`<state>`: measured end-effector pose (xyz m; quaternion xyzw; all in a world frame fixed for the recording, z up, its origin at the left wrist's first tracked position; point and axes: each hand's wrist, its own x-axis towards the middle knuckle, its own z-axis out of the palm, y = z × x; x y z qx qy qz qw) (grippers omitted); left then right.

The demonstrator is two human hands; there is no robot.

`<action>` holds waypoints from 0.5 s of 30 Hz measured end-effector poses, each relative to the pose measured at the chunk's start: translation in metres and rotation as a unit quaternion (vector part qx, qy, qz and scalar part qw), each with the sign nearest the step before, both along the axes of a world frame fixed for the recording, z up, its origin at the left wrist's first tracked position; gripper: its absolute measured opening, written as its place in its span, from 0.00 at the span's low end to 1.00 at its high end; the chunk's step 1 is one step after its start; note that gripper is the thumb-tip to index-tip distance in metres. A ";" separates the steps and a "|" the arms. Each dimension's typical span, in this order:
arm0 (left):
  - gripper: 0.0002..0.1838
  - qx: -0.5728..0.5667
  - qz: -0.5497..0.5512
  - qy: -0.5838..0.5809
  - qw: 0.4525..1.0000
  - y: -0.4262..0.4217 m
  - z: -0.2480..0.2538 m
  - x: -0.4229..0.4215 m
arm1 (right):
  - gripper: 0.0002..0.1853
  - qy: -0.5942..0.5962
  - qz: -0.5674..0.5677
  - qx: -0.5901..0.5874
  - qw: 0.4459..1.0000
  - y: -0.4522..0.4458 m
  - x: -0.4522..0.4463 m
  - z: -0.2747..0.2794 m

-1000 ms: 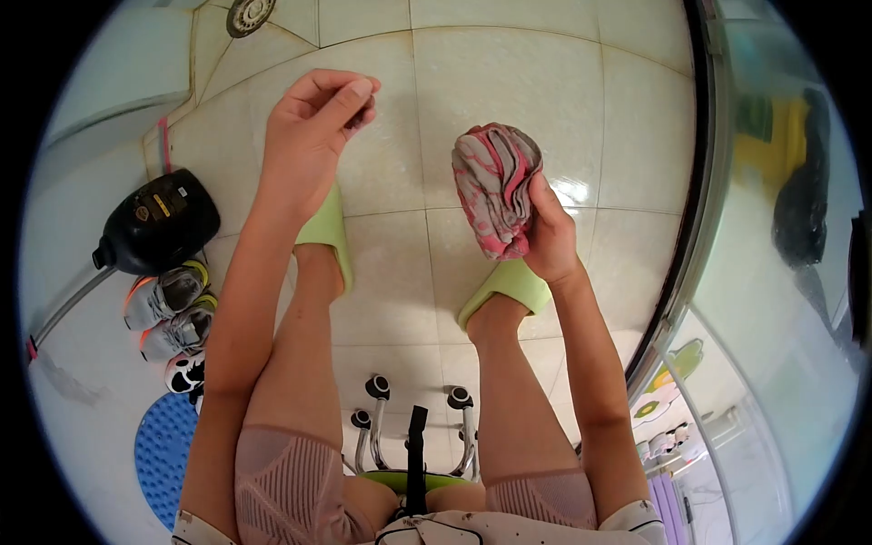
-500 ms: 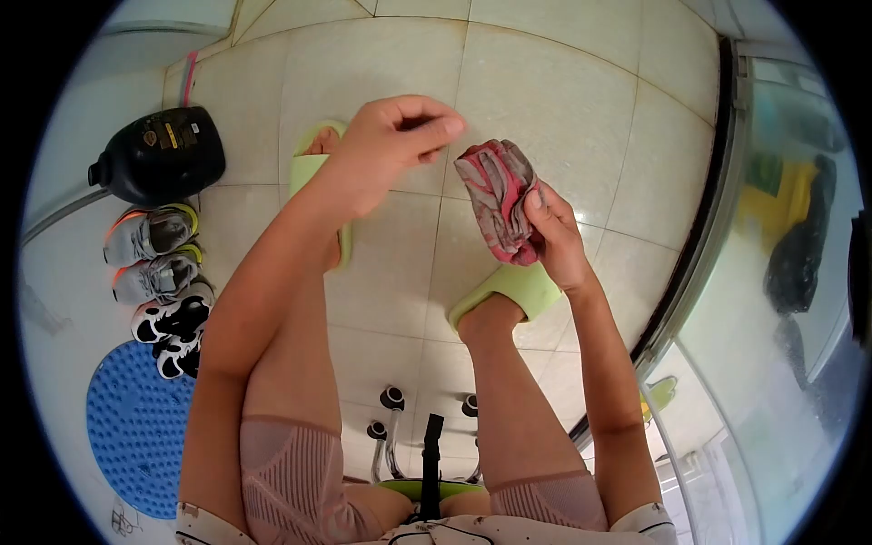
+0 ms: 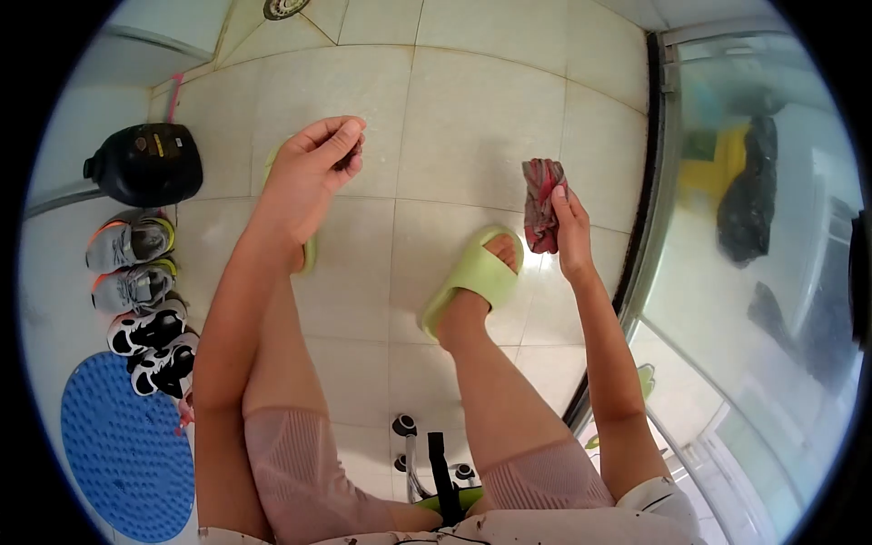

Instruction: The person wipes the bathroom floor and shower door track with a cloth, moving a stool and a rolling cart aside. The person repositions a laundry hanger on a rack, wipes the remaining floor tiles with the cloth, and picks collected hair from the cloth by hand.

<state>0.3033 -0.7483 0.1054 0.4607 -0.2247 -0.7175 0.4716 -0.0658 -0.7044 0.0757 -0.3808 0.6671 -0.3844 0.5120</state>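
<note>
My right hand (image 3: 570,234) grips a folded red and grey cloth (image 3: 542,204) by its right side, thumb on top. The cloth is bunched in pleats and hangs over the tiled floor, above and right of the green slipper (image 3: 490,275) on my right foot. Out to the left, my left hand (image 3: 313,173) is closed, with the fingers curled in and the thumb against them. The inside of its grip is dark, and I cannot make out whether anything is in it. The two hands are well apart.
A black jug (image 3: 150,163) stands by the left wall. Below it sit grey sneakers (image 3: 132,263), black-and-white sneakers (image 3: 150,341) and a blue studded mat (image 3: 127,445). At right is a glass sliding door (image 3: 708,263); chair casters (image 3: 404,425) show below. A floor drain (image 3: 286,7) lies at the top.
My hands have moved farther apart. The right carries the cloth to the right and turns it more edge-on; the left shifts left. The view has also shifted, showing the floor drain.
</note>
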 end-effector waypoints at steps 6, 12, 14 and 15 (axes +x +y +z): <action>0.12 -0.004 0.024 0.131 0.991 0.057 0.032 0.009 | 0.21 0.073 -0.044 -0.032 0.996 0.037 -0.007 -0.001; 0.15 0.006 0.042 0.257 0.965 0.117 0.073 -0.006 | 0.21 -0.026 -0.116 -0.084 0.989 0.074 0.030 0.014; 0.17 0.006 0.034 0.283 0.959 0.131 0.091 -0.021 | 0.26 -0.058 -0.092 -0.076 0.991 0.091 0.020 0.028; 0.17 0.001 0.031 0.289 0.957 0.133 0.095 -0.031 | 0.26 -0.103 -0.096 -0.066 0.988 0.094 0.017 0.034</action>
